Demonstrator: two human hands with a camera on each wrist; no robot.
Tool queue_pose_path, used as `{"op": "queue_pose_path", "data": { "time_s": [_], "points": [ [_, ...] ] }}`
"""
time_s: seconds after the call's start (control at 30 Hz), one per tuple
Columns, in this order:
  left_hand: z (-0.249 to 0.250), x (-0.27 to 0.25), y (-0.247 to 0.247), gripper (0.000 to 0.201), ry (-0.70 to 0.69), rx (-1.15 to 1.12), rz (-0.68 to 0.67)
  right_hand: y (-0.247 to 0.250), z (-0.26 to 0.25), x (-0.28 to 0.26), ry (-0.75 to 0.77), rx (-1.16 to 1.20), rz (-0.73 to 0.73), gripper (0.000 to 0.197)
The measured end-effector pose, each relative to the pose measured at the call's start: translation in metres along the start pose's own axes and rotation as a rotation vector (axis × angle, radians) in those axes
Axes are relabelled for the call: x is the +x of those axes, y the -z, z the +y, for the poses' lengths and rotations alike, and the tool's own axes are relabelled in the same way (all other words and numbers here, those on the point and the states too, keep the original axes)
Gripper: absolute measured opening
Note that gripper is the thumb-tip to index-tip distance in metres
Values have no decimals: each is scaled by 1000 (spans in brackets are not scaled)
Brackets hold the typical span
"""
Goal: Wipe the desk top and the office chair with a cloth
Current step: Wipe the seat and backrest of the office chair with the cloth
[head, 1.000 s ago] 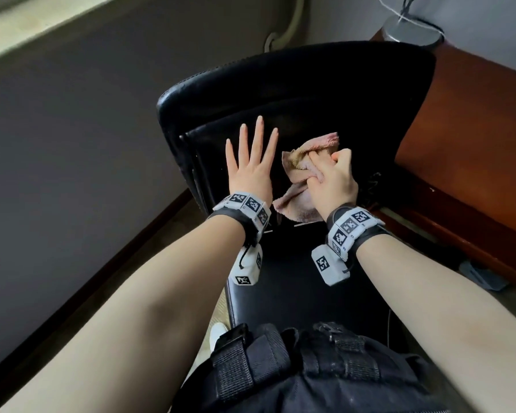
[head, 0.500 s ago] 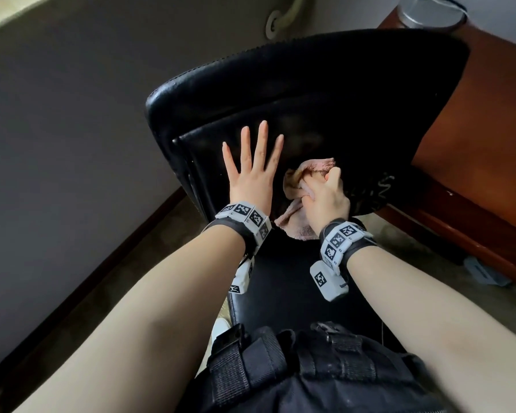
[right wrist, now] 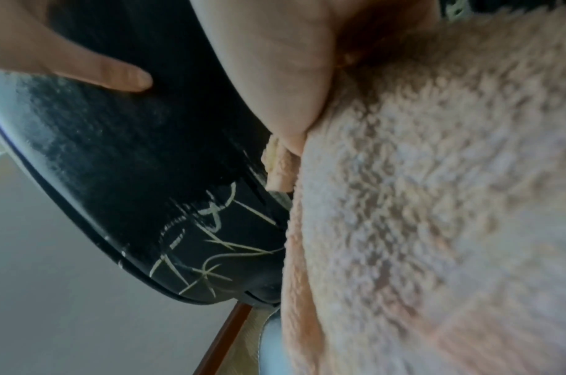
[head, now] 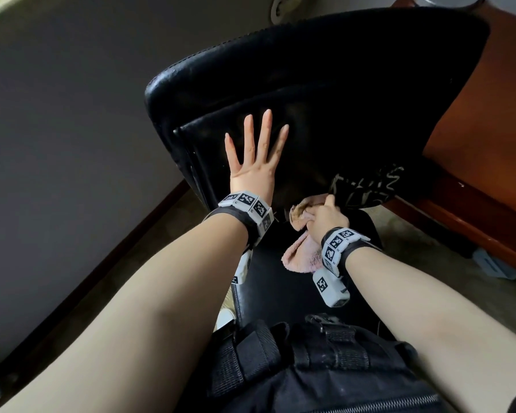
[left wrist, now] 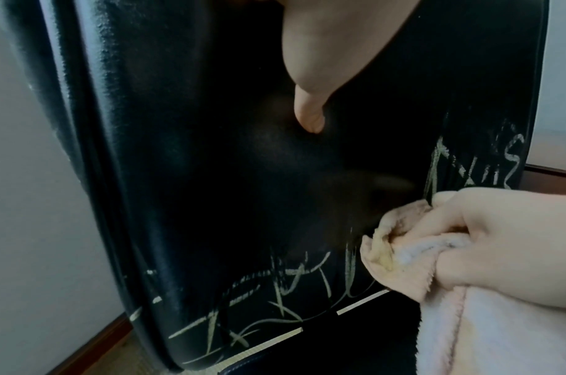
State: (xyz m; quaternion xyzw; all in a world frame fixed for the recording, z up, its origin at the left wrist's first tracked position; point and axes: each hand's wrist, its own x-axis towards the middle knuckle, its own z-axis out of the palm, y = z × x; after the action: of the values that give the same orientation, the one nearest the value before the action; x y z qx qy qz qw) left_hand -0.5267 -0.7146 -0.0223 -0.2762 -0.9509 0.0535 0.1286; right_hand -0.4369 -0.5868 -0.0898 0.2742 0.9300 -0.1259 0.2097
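A black leather office chair (head: 325, 84) stands in front of me, its backrest (left wrist: 243, 177) marked with pale scratches low down. My left hand (head: 258, 162) lies flat on the backrest with straight, spread fingers; its thumb (left wrist: 309, 111) touches the leather. My right hand (head: 325, 216) grips a bunched pink cloth (head: 301, 248) and presses it against the bottom of the backrest, just above the seat (head: 280, 293). The cloth (right wrist: 435, 203) fills most of the right wrist view, and the left hand (right wrist: 82, 63) shows at the upper left there. The right hand (left wrist: 500, 241) sits at the right of the left wrist view, the cloth (left wrist: 397, 253) in its grip.
A reddish-brown wooden desk (head: 489, 129) stands to the right behind the chair, with a round metal base (head: 447, 0) on its far end. A grey wall (head: 72, 114) with a brown skirting board runs along the left. A black strapped pack (head: 310, 368) hangs at my waist.
My right hand has dragged the cloth down the backrest from its middle to its bottom edge. The left hand has stayed flat on the backrest.
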Motion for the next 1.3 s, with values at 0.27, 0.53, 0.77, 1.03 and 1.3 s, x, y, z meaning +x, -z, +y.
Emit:
{"op": "queue_pose_path", "data": {
  "time_s": [0.27,0.53,0.77,1.03,1.3],
  "points": [
    [16,-3,19,105,48,-57,-111,16,39,-32,146,262,170,33],
    [42,8,43,84,-261,57,-56,69,52,-32,185,400,603,44],
    [49,22,40,71,-193,142,-141,82,32,-10,172,513,663,39],
    [48,25,36,67,-194,166,-144,77,24,4,179,426,587,20],
    [51,24,31,71,-197,183,-161,45,25,10,127,375,447,13]
  ]
}}
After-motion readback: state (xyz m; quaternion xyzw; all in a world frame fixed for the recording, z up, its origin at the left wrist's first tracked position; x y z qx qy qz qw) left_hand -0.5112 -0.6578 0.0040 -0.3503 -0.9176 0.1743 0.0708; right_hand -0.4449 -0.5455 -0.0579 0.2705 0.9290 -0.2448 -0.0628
